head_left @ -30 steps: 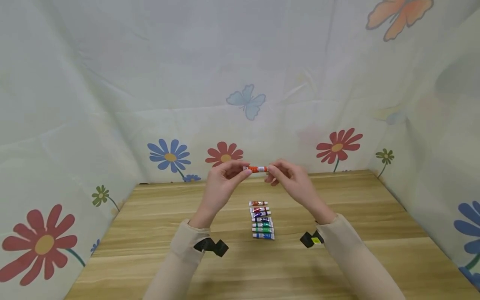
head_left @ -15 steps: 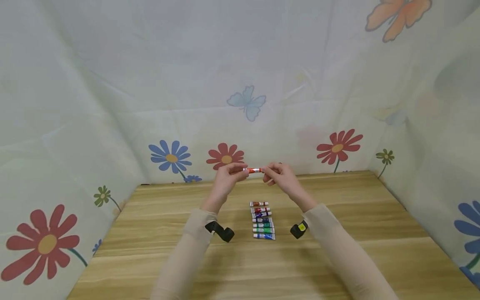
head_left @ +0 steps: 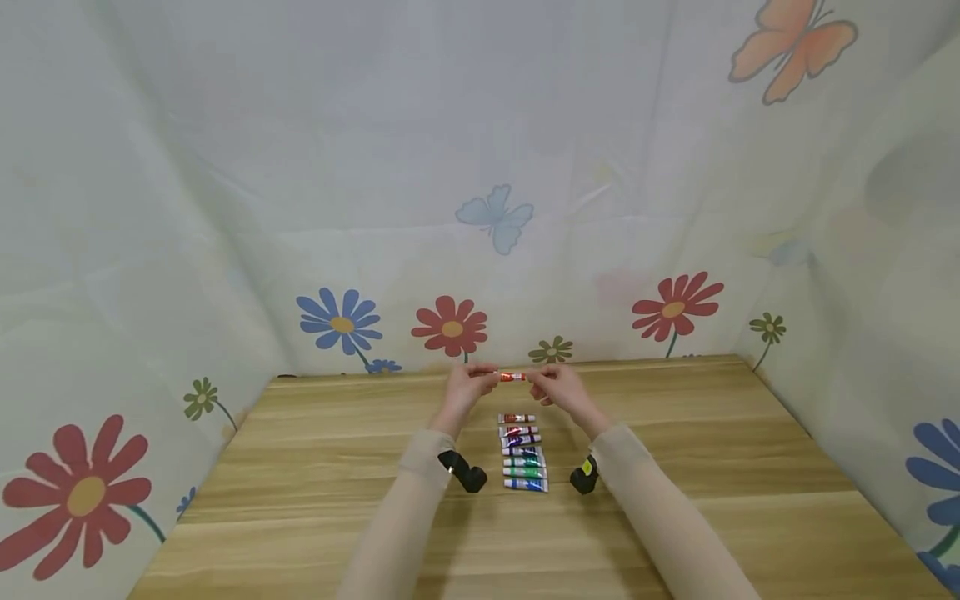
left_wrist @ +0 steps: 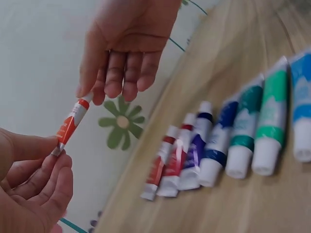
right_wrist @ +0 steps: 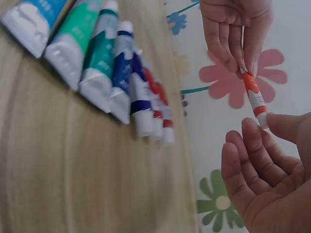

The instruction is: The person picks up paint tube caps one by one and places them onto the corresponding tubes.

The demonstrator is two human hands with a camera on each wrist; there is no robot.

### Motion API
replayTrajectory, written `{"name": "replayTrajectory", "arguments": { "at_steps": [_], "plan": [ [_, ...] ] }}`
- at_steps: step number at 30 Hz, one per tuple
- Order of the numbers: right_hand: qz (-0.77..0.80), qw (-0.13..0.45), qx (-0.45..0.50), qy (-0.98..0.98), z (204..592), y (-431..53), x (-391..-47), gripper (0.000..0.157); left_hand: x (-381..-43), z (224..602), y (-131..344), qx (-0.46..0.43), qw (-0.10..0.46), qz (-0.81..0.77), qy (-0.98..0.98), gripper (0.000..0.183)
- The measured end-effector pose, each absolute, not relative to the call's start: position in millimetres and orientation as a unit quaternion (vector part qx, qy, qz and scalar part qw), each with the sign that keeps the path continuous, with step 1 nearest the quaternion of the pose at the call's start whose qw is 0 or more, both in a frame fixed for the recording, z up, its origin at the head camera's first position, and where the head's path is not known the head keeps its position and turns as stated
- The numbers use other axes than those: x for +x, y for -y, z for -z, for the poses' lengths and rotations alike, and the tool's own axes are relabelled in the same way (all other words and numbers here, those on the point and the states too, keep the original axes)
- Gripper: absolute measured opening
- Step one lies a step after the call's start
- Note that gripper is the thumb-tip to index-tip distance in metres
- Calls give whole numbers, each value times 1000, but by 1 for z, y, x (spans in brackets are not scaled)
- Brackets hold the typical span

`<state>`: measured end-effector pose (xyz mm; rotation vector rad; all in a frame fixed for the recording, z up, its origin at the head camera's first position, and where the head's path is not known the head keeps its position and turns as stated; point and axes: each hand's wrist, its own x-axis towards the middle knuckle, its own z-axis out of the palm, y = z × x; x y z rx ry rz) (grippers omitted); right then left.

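Held level above the far part of the table is a small orange paint tube [head_left: 513, 377] with a white cap. My left hand [head_left: 467, 393] pinches its flat crimped end between thumb and forefinger, as the left wrist view shows. At the cap end, the thumb and forefinger of my right hand [right_wrist: 272, 179] pinch the tube. Below the hands, several paint tubes lie side by side in a column: a red-orange tube [head_left: 517, 418] farthest away, then red, a purple tube [left_wrist: 195, 155], dark blue, dark green, a light green tube [left_wrist: 273, 116] and a blue tube [head_left: 526, 484] nearest.
The wood-grain table [head_left: 315, 500] extends around the column on both sides. Behind it hangs a pale cloth backdrop [head_left: 360, 167] printed with flowers and butterflies, which also closes in the left and right sides. Black wrist cameras [head_left: 468, 473] sit on both sleeves.
Both hands have lowered toward the table with the orange paint tube still between them, and the forearms have drawn closer together. The head view has tilted slightly up. The column of tubes stays put.
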<state>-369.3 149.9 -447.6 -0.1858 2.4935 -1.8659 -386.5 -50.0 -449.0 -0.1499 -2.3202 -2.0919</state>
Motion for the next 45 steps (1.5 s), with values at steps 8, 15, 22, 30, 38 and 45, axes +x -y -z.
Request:
{"name": "replayTrajectory", "arguments": {
  "at_steps": [8,15,22,30,38,45],
  "plan": [
    [593,52,-35,-802,475,-151,-377,31,-395,479,48,-46,17,625,779,20],
    [579,58,-37,-812,489,-147,-377,29,-392,494,51,-34,24,584,810,17],
    [571,54,-30,-819,489,-144,-376,23,-390,495,50,-37,14,565,824,14],
    [559,64,-7,-826,489,-144,-378,22,-392,495,48,-54,6,532,845,12],
    [562,65,5,-825,487,-143,-377,19,-390,494,49,-82,29,513,854,5],
    [551,64,17,-832,490,-143,-381,18,-391,495,44,-55,15,502,863,10]
  ]
}}
